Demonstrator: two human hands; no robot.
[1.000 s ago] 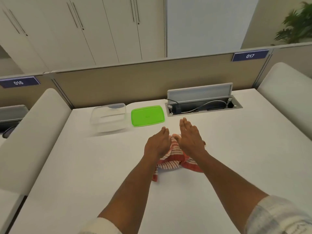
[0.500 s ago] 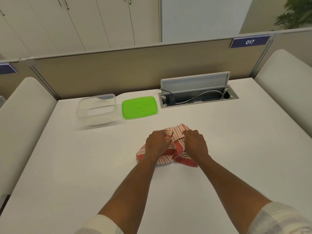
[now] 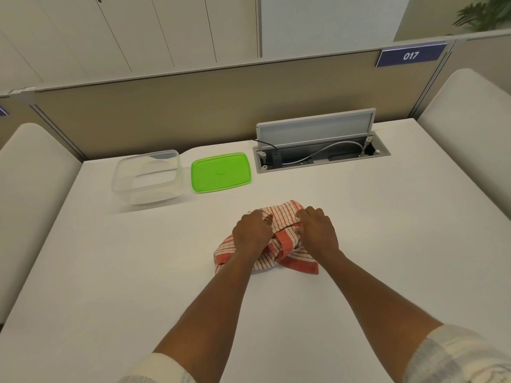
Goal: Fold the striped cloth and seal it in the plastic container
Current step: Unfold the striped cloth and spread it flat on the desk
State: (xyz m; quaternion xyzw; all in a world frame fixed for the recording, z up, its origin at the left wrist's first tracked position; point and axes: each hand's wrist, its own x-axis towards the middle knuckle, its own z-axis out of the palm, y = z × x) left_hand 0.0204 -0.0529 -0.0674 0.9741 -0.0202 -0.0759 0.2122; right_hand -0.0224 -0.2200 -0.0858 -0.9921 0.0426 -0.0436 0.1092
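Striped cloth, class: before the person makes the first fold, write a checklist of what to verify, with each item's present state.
1. Both hands hold the cloth: ok. The left hand and right hand are closed on the striped cloth.
2. Cloth spread flat for folding: not ok. It lies bunched on the table.
3. Table space around the cloth: ok. Nothing lies close beside it.
4. Plastic container open and ready: ok. It looks empty.
5. Green lid at hand: ok. It lies flat beside the container.
6. Folded cloth will fit the container: cannot tell.
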